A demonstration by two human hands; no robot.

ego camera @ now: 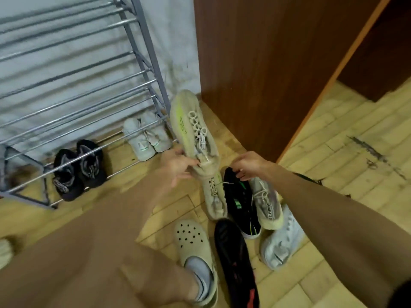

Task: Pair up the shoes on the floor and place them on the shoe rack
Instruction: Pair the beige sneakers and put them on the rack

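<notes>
Right, far left: shoe rack (150, 71), bottom rails already w/ black pair (77, 170) and, to its right, white pair (146, 138). Centre: left hand (178, 167) clamped on collar of beige sneaker (191, 127), lifted off floor, toe pointing far, approx. beside rack's right post. Just nearer, on floor: likely mate (214, 198), same beige w/ a bit of green stripe. Right of that: right hand (246, 165), fingers curled down at heel of black-green sneaker (241, 205); gripping or only touching, can't tell. Further right: grey-beige sneaker (266, 205) marked CAPRO, then white sneaker (282, 241), both on floor.

Step in hand, prob.: pairing the beige one. Check stripe and laces vs. the floor one before grabbing, given similar colour on the CAPRO one. Take mate by collar too, keep both toes same way, soles level, then slide onto a free rail w/o knocking pairs already there.
</notes>
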